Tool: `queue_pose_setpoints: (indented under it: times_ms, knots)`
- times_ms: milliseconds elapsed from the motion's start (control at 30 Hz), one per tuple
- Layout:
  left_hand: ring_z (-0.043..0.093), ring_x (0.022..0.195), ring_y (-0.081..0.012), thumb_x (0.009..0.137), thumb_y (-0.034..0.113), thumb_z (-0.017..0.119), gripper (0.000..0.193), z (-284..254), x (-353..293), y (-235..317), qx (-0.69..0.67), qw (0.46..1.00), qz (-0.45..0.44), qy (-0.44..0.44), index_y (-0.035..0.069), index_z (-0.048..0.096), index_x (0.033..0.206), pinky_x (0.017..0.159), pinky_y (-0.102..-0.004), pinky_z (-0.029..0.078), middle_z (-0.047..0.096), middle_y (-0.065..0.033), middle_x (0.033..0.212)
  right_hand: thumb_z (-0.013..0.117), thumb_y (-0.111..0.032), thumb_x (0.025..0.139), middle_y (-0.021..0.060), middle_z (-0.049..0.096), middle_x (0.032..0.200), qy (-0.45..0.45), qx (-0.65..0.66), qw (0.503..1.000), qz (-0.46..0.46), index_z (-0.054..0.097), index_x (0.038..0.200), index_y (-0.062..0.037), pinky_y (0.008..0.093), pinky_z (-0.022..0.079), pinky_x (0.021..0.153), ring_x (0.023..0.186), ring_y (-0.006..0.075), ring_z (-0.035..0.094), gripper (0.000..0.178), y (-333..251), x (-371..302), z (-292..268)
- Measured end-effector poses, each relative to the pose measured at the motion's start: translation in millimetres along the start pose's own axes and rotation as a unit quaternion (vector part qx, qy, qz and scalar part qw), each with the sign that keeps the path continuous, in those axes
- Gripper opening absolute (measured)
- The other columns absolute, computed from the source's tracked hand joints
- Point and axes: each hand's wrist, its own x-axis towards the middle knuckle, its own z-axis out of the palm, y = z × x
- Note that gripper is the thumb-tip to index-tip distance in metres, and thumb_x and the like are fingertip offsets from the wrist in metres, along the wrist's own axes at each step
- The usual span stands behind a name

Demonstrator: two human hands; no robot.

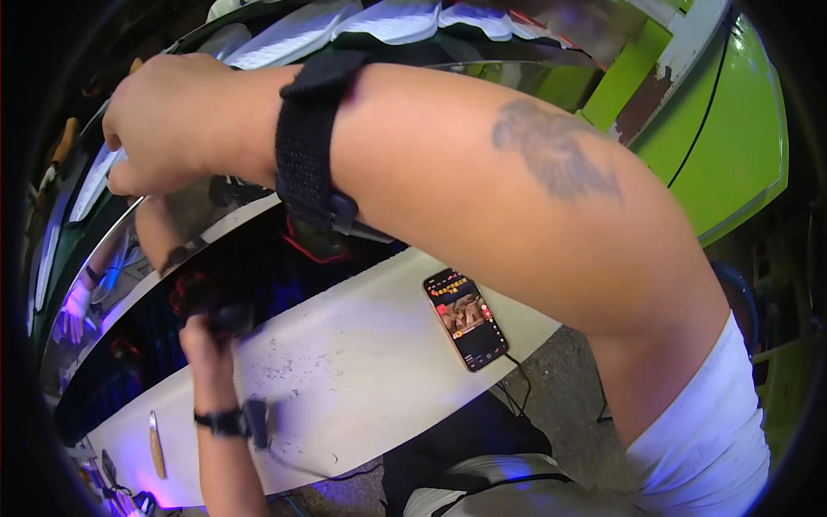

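My right arm crosses the view from the lower right, with a black strap on the wrist. My right hand (159, 125) is at the upper left beside a rack of white, shoe-like pieces (392, 21); its fingers are curled, and whatever they grip is hidden. Lower down, my left hand (207, 345) is closed at the edge of a glossy black panel (258, 267), around a blurred dark thing (220, 310) that I cannot make out. Red shapes show on the panel around it. A band with a small dark box sits on my left wrist.
On the white tabletop (345, 379), strewn with dark specks, lie a lit phone (468, 319) with a cable and a small wooden-handled knife (157, 444). A curved, shiny strip (112, 250) runs along the left. Bright green panels (741, 129) stand at the upper right.
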Motion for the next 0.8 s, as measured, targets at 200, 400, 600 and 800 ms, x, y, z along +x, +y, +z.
queue_pose_setpoints:
  times_ms: [200, 400, 600, 800]
  knots:
    - [0.055, 0.130, -0.0299, 0.092, 0.018, 0.060, 0.053, -64, -174, 80, 0.081, 0.964, 0.177, -0.180, -0.001, 0.049, 0.141, 0.112, -0.0423, 0.042, 0.058, -0.0168, 0.136, 0.064, -0.033, 0.083, 0.0102, 0.075, 0.103, 0.001, 0.009, 1.000, -0.023, 0.079, 0.103, -0.0130, 0.0433, 0.054, 0.090, 0.103, 0.0306, 0.070, 0.032, -35, 13, 7]
    - [0.055, 0.121, -0.0312, 0.104, 0.018, 0.047, 0.030, -63, -186, 16, 0.468, 0.847, 0.251, -0.014, -0.001, 0.060, 0.124, 0.104, -0.0384, 0.041, 0.058, -0.0205, 0.129, 0.068, -0.028, 0.082, 0.0152, 0.069, 0.092, 0.336, 0.057, 0.935, -0.103, 0.077, 0.093, -0.0079, 0.0466, 0.053, 0.077, 0.087, 0.0353, 0.066, 0.025, -28, -2, 12]
    - [0.043, 0.136, -0.0415, 0.101, 0.043, 0.050, 0.057, -56, -296, -31, 0.517, 0.715, 0.463, 0.085, 0.000, 0.051, 0.139, 0.116, -0.0571, 0.027, 0.044, -0.0266, 0.146, 0.060, -0.002, 0.094, 0.0104, 0.065, 0.096, 0.430, 0.229, 0.873, -0.014, 0.064, 0.119, -0.0050, 0.0410, 0.049, 0.069, 0.086, 0.0246, 0.062, 0.026, -94, -159, -87]
    - [0.037, 0.134, -0.0354, 0.071, 0.066, 0.075, 0.070, 25, -310, -33, 0.754, 0.517, 0.382, -0.136, 0.016, 0.069, 0.120, 0.116, -0.0726, 0.015, 0.053, -0.0091, 0.141, 0.059, -0.031, 0.103, 0.0184, 0.063, 0.093, 0.395, 0.440, 0.803, 0.071, 0.050, 0.111, 0.0037, 0.0475, 0.057, 0.077, 0.086, 0.0290, 0.068, 0.037, -144, -314, -67]
